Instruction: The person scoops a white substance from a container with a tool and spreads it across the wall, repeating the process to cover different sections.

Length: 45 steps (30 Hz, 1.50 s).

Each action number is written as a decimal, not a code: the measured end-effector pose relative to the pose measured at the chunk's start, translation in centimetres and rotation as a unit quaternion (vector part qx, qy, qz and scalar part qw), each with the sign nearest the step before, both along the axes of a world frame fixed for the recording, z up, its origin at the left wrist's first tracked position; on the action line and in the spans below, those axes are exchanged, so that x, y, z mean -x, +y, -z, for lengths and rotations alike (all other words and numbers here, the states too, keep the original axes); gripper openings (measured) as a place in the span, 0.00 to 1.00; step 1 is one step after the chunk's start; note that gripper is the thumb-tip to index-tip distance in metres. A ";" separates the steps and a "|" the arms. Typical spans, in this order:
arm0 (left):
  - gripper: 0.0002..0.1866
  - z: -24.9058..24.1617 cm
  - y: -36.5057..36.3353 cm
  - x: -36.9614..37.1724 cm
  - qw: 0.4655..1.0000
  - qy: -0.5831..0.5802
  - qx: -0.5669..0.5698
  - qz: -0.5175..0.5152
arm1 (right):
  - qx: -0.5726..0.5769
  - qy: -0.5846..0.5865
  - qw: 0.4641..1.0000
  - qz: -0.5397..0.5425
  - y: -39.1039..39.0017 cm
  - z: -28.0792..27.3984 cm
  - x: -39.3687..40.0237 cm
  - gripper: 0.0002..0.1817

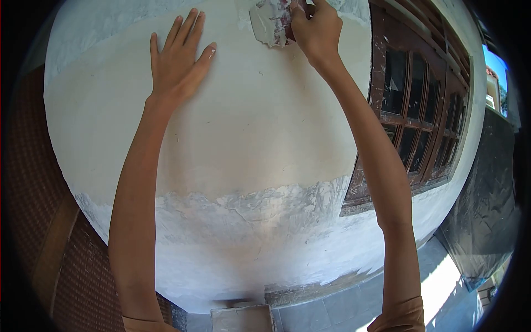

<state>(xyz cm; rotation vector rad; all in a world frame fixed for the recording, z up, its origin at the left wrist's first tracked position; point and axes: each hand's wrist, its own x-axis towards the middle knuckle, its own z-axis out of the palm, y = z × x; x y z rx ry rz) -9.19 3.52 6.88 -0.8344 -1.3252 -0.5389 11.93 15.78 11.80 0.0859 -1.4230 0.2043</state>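
Note:
My left hand [180,61] lies flat against the wall [238,127], its fingers spread and a white smear on the thumb. Higher up and to the right, my right hand [321,30] is closed around a putty scraper [269,25]. The scraper's wide blade is coated with pale, drying filler and lies close to the wall surface; whether its edge touches cannot be told. Its handle is mostly hidden by my fingers. A smooth cream layer covers the middle of the wall, with rough whitish patches above and below it.
A brown wooden window [409,105] with small panes is at the right. Below, a rectangular container [241,321] stands on the grey tiled floor [321,310]. Dark sheeting [481,193] hangs at far right, and a brown woven panel [83,271] is at left.

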 end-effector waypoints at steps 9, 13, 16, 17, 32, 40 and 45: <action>0.34 0.2 0.3 -0.2 1.000 -0.004 -0.015 0.016 | 0.026 0.047 0.998 -0.036 0.7 -0.6 -1.1 0.16; 0.33 0.2 0.0 -0.3 1.000 -0.004 -0.010 -0.004 | 0.027 0.002 0.998 -0.055 1.8 -0.1 0.5 0.16; 0.33 0.3 -0.1 -0.4 1.000 -0.010 -0.006 -0.005 | 0.086 0.078 0.992 0.041 4.8 -0.2 -3.5 0.18; 0.33 0.3 -0.1 -0.4 1.000 -0.013 -0.009 -0.006 | 0.100 0.106 0.989 -0.011 6.0 -0.4 -4.4 0.17; 0.33 0.8 0.4 -0.3 1.000 -0.005 -0.023 -0.020 | 0.094 0.117 0.987 -0.055 5.1 -0.2 -4.1 0.18; 0.33 0.6 -0.3 -0.5 1.000 -0.011 -0.004 -0.014 | 0.096 -0.005 0.993 -0.067 2.3 -0.5 -1.3 0.17; 0.34 0.6 -0.3 -0.9 1.000 -0.017 -0.001 0.001 | 0.082 0.129 0.987 -0.050 1.8 -2.1 -2.8 0.17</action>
